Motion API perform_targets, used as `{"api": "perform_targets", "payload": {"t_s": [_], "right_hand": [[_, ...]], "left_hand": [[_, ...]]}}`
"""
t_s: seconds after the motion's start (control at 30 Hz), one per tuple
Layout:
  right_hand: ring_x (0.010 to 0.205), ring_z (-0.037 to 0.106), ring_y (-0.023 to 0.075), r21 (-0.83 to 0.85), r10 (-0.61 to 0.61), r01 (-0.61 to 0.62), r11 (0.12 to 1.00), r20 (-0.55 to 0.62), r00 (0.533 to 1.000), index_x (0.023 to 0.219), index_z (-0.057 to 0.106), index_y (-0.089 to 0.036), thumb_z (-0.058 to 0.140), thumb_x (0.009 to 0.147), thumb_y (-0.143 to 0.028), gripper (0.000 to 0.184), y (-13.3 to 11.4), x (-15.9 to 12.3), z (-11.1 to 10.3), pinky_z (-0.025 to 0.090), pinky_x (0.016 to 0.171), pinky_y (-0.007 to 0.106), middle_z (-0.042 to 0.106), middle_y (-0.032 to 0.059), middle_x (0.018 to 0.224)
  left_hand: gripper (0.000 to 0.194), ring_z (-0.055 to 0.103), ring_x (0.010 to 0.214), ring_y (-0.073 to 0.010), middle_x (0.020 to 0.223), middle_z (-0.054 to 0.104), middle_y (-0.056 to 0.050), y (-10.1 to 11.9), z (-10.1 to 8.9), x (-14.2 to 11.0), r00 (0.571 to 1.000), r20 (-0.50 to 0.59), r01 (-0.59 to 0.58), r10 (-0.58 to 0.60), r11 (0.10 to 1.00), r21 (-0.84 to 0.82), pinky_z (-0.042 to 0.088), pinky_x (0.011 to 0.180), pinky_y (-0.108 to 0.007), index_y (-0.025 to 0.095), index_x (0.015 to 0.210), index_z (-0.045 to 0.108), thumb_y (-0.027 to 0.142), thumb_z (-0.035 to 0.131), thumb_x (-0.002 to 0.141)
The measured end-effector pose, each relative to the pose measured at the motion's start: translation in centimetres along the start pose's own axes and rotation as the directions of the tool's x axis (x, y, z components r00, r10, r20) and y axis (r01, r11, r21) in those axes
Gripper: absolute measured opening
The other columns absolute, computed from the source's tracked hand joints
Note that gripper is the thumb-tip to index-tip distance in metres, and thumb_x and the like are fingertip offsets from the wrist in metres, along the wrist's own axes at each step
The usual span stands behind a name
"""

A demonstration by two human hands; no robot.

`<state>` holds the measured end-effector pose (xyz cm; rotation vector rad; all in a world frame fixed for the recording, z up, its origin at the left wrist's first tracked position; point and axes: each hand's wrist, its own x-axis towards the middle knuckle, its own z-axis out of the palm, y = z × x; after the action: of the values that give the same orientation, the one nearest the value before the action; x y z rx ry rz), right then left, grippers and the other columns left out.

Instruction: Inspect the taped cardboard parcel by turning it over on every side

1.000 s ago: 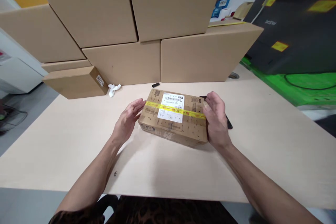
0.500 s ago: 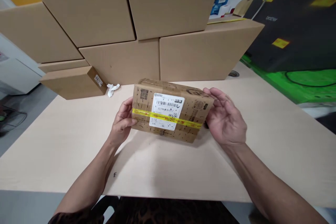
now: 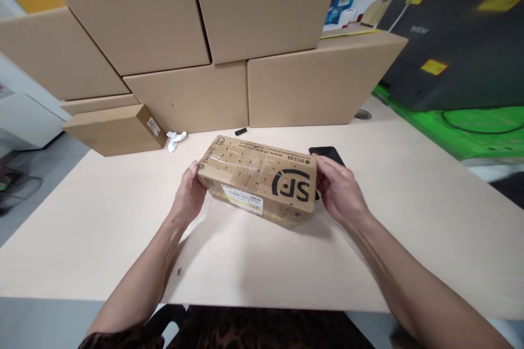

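A small brown cardboard parcel (image 3: 257, 180) is held between both hands at the middle of the pale wooden table (image 3: 409, 229). Its upper face shows a black logo and printed text. The white label with yellow tape is on the side facing me. My left hand (image 3: 189, 194) grips the parcel's left end. My right hand (image 3: 339, 192) grips its right end. A black phone (image 3: 327, 154) lies on the table just behind my right hand.
Large plain cardboard boxes (image 3: 254, 38) are stacked along the back of the table. A flat box (image 3: 114, 130) lies at the left, with a crumpled white scrap (image 3: 176, 139) and a small black object (image 3: 241, 132) near it. A black printer (image 3: 458, 38) stands at the right.
The parcel was lifted off the table and rolled toward me. The labelled face went from the top to the near side, and the logo face came up. Both hands now clasp its ends.
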<state>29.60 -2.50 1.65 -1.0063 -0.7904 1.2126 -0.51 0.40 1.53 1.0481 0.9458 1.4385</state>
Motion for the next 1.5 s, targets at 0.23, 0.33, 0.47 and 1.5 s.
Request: {"api": "perform_targets", "payload": {"t_s": [0.23, 0.33, 0.47, 1.5], "right_hand": [[0.077, 0.062, 0.0197, -0.087, -0.262, 0.265, 0.96, 0.037, 0.964, 0.091, 0.086, -0.03, 0.081, 0.085, -0.059, 0.029, 0.3, -0.3, -0.6, 0.05, 0.075, 0.036, 0.072, 0.0015, 0.083], [0.1, 0.065, 0.0253, -0.133, -0.282, 0.293, 0.947, 0.094, 0.955, 0.078, 0.085, -0.031, 0.078, 0.088, -0.059, 0.031, 0.7, -0.2, -0.9, 0.048, 0.101, 0.043, 0.074, 0.0045, 0.094], [0.117, 0.064, 0.0289, -0.181, -0.161, 0.168, 0.969, 0.056, 0.985, 0.082, 0.083, -0.033, 0.085, 0.081, -0.06, 0.028, 1.8, 0.1, -0.9, 0.046, 0.11, 0.048, 0.076, 0.0043, 0.11], [0.117, 0.072, 0.034, 0.154, 0.059, -0.07, 0.986, 0.072, 0.996, 0.094, 0.069, -0.033, 0.063, 0.083, -0.083, 0.052, 3.1, 1.6, -0.6, 0.06, 0.094, 0.053, 0.081, 0.0064, 0.113]], "left_hand": [[0.055, 0.068, 0.132, -0.0376, 0.125, 0.082, -0.006, 1.7, 0.0, -0.6, 0.992, 0.126, 0.013, -0.003, 0.997, -0.076, 0.055, 0.108, -0.046, 0.025, 0.119, 0.082, 0.038, 0.084, 0.066], [0.038, 0.066, 0.133, -0.0348, 0.127, 0.08, -0.006, 1.3, -0.2, -0.4, 0.995, 0.073, -0.061, 0.063, 0.998, -0.028, 0.054, 0.106, -0.043, 0.025, 0.103, 0.083, 0.042, 0.085, 0.069], [0.048, 0.064, 0.13, -0.0327, 0.131, 0.077, -0.008, -0.4, -0.8, 0.2, 0.994, -0.106, 0.046, -0.032, 0.99, 0.133, 0.051, 0.106, -0.044, 0.026, 0.108, 0.079, 0.058, 0.089, 0.073], [0.079, 0.025, 0.169, -0.0347, 0.173, 0.044, -0.008, -1.9, -0.5, -0.3, 0.989, 0.057, -0.144, 0.138, 0.983, 0.114, 0.024, 0.138, -0.053, 0.032, 0.138, 0.064, 0.068, 0.091, 0.073]]}}
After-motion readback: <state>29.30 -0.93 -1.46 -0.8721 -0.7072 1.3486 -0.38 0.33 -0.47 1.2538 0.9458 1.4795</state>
